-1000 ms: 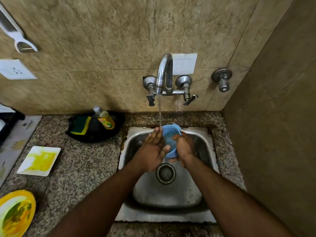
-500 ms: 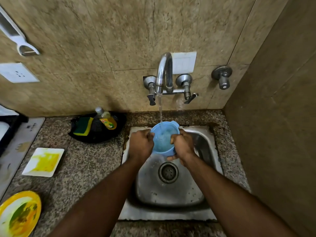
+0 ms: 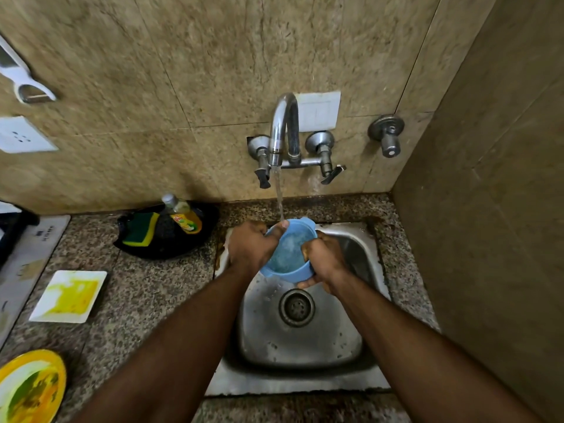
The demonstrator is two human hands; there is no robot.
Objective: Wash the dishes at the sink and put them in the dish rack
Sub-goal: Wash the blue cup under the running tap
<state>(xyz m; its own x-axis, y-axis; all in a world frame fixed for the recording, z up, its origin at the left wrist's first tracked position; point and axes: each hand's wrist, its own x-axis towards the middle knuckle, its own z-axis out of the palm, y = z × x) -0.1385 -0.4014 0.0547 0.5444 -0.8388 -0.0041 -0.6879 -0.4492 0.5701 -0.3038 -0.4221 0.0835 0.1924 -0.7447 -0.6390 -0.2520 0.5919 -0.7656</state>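
Note:
A light blue plastic bowl (image 3: 288, 251) is held over the steel sink (image 3: 302, 340), mouth tilted toward me, under the running tap (image 3: 282, 129). My left hand (image 3: 250, 247) grips its left rim, thumb over the edge where the water stream lands. My right hand (image 3: 323, 259) clasps its right side and bottom. Water pools inside the bowl. A dirty white square plate (image 3: 68, 296) with yellow smears lies on the granite counter at left. A yellow round plate (image 3: 29, 387) with food residue sits at the bottom left corner.
A black dish (image 3: 166, 239) behind the sink's left holds a green-yellow sponge (image 3: 140, 228) and a dish soap bottle (image 3: 183, 216). A wall (image 3: 488, 209) closes in on the right. A stove edge (image 3: 27, 254) lies at far left. No dish rack shows.
The bowl has tipped from its side to mouth-up under the stream. My left hand went from rubbing inside it to gripping the rim; both hands rose slightly toward the tap.

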